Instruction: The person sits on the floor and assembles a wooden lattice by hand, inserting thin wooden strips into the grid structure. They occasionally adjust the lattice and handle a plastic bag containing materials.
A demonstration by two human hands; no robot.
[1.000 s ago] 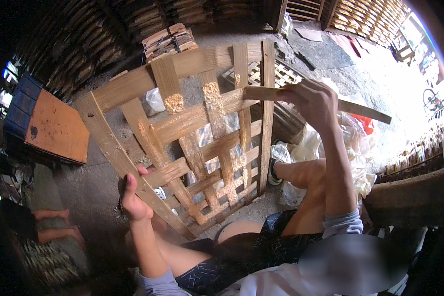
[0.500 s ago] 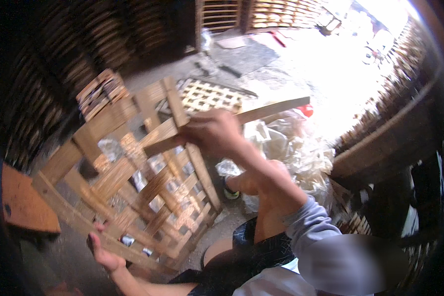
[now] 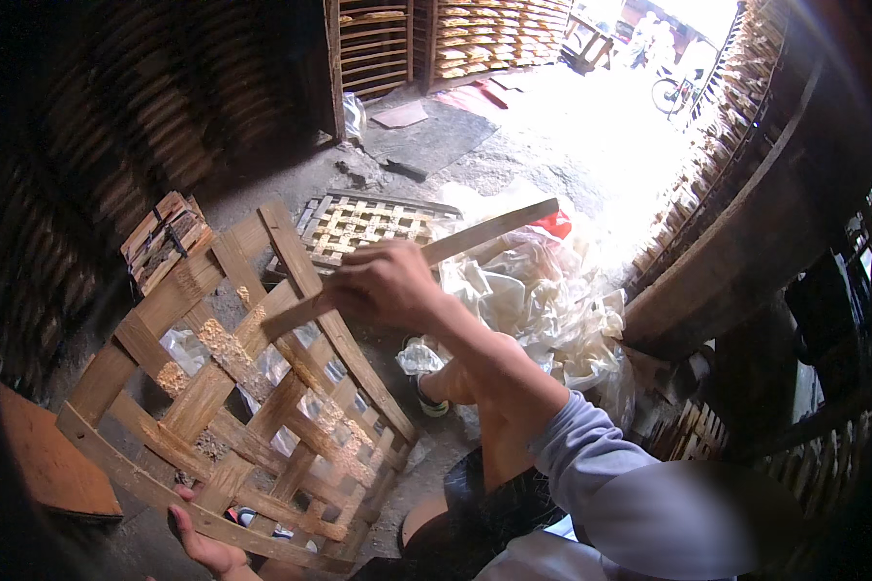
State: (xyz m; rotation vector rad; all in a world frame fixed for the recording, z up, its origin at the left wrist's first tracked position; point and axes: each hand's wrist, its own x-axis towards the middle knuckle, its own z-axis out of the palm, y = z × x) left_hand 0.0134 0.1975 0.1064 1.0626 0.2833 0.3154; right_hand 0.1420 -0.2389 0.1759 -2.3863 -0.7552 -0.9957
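A large woven tray of flat bamboo strips [image 3: 199, 412] leans tilted in front of me, with pale crumbly residue on several of its strips. My right hand [image 3: 383, 283] is closed around a long flat wooden slat [image 3: 494, 232]. The slat's lower left end lies over the lattice near the tray's upper middle, while its other end points up and right. At the tray's lower left rim, my left hand [image 3: 208, 550] grips the edge, its thumb on the outside; part of the fingers is hidden behind the rim.
A heap of whitish plastic bags [image 3: 543, 290] lies on the floor beyond my leg. Behind the tray are another woven rack [image 3: 368, 228] and a small slatted wooden crate [image 3: 168, 242]. An orange-brown board [image 3: 53, 455] stands at left. A dark curved beam [image 3: 717, 232] runs along the right.
The view has shifted, and the tray sits lower and further left in it. My right hand with the slat has moved slightly up and right relative to the tray. Both grips stay the same.
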